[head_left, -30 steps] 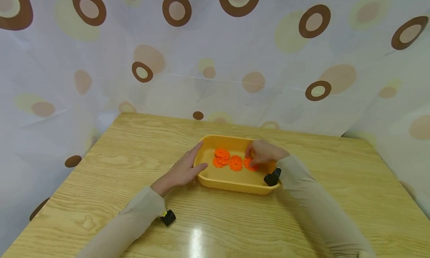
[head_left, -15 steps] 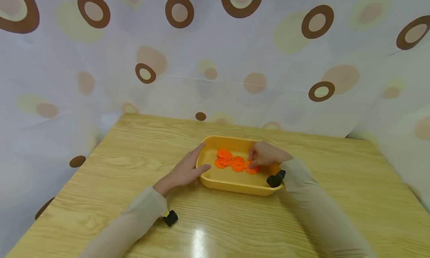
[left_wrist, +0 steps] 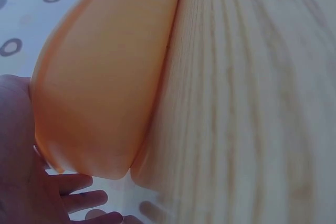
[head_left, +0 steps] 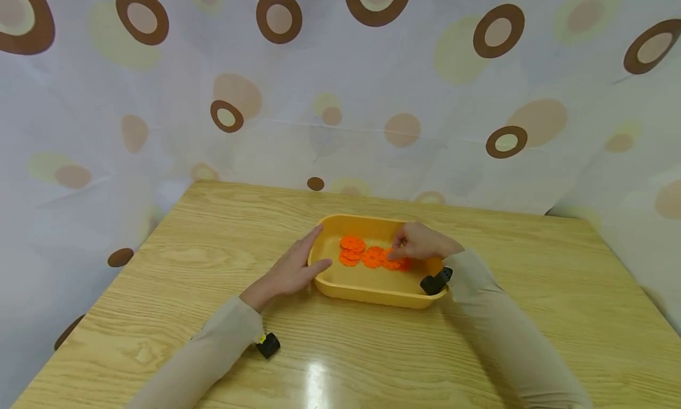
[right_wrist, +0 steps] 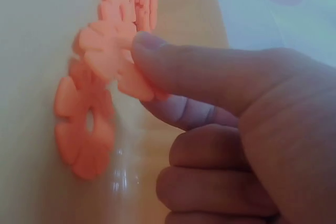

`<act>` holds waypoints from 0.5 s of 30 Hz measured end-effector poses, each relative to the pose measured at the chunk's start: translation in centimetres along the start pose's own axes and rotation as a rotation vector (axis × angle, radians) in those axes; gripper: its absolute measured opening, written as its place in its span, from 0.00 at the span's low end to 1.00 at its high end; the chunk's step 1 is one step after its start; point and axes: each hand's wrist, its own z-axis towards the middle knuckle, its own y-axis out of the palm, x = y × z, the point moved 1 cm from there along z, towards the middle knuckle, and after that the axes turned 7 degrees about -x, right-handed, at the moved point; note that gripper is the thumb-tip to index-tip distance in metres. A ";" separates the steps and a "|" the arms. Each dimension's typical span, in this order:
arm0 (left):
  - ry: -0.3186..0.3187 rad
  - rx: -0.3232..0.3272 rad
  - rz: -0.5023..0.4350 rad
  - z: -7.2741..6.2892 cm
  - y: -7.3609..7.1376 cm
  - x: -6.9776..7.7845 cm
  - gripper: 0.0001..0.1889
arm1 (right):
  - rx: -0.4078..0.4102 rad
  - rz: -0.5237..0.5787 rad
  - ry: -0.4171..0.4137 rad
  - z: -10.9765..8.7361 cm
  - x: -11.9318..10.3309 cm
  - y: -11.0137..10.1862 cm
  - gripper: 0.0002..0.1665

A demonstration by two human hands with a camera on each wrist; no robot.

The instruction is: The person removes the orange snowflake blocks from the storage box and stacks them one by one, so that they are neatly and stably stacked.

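Observation:
In the head view my right hand [head_left: 422, 242] is inside the yellow-orange plastic tray [head_left: 372, 296]. Its thumb and index finger pinch an orange flower-shaped disc [right_wrist: 107, 51], tilted, while the other fingers curl under. Below it in the right wrist view another disc [right_wrist: 84, 145], with a slot-like central hole, lies on the tray floor. My left hand [head_left: 289, 272] rests against the tray's left end, fingers straight along the outside and thumb over the rim. The left wrist view shows the tray's outer wall [left_wrist: 105, 77] beside that hand's spread fingers.
More orange discs [head_left: 351, 250] lie overlapping at the tray's left side, with another disc [head_left: 372, 257] nearer the middle. A wood-grain table [head_left: 340, 350] carries the tray. Behind it hangs a patterned cloth [head_left: 362, 90]. A small black camera [head_left: 435, 282] on the right wrist overhangs the tray.
The pinched disc has shifted left and now overlaps the middle disc, uncovering part of another disc to its right. The left hand keeps its place on the tray.

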 end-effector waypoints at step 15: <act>-0.006 -0.011 -0.007 -0.2 -0.1 0.3 0.40 | 0.051 0.120 -0.043 0.1 0.5 0.0 0.20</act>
